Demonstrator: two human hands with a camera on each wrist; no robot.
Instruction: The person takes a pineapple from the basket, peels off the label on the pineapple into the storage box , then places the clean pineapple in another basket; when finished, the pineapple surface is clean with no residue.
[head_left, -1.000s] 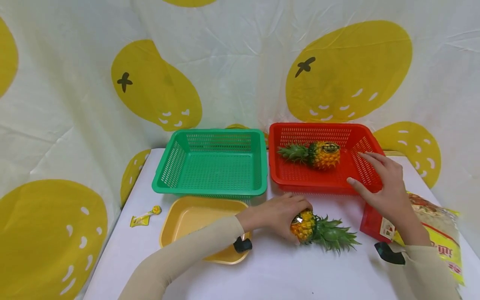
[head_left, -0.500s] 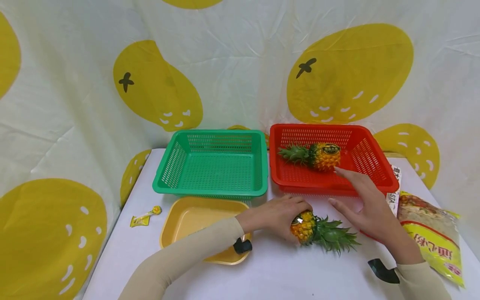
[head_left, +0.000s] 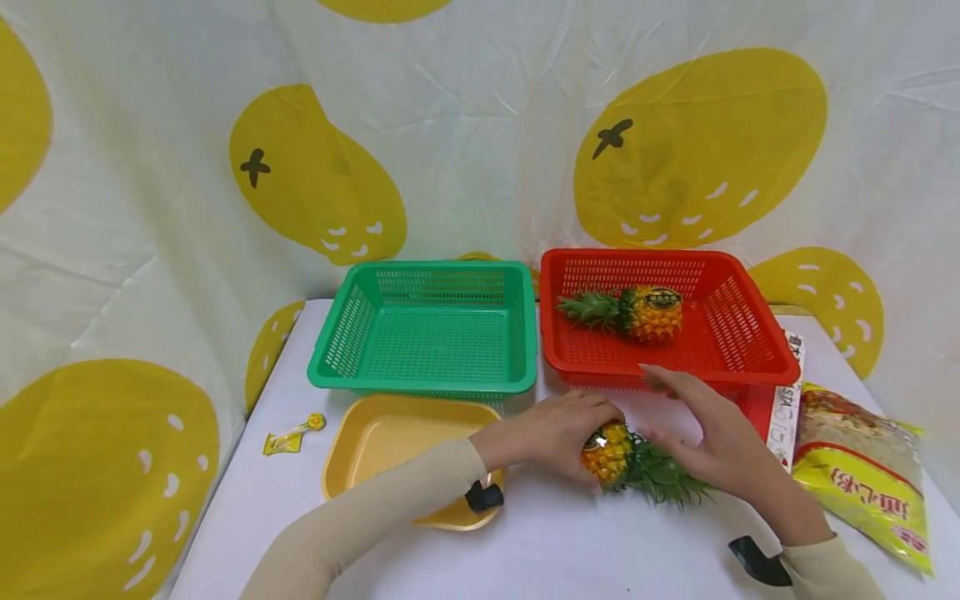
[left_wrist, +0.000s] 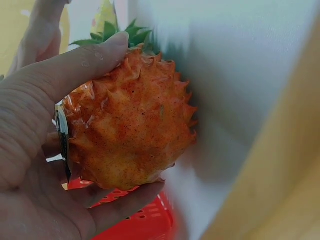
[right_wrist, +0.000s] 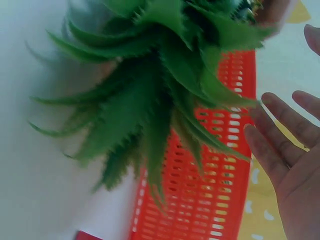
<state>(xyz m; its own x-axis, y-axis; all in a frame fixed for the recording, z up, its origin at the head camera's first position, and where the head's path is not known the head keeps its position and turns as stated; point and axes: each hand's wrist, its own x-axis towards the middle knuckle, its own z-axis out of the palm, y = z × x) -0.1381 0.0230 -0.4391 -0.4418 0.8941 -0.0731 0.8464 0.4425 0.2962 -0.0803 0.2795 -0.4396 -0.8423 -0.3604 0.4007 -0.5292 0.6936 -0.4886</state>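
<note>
My left hand grips a small pineapple that lies on its side at the table's front middle, its green crown pointing right. In the left wrist view the thumb and fingers curl round the spiky orange fruit, and a dark label shows at its side. My right hand, fingers spread and relaxed, hovers over the crown and holds nothing. The right wrist view has the leaves near the open palm. Another pineapple lies in the red basket behind.
A green basket stands left of the red one. In front of it is a yellow tray, partly under my left arm. A wrapped lollipop lies far left. At right are a red-and-white box and a noodle bag.
My right hand has moved left and toward me, from the red basket's right side to over the pineapple's crown. The left hand keeps its grip in the same spot.
</note>
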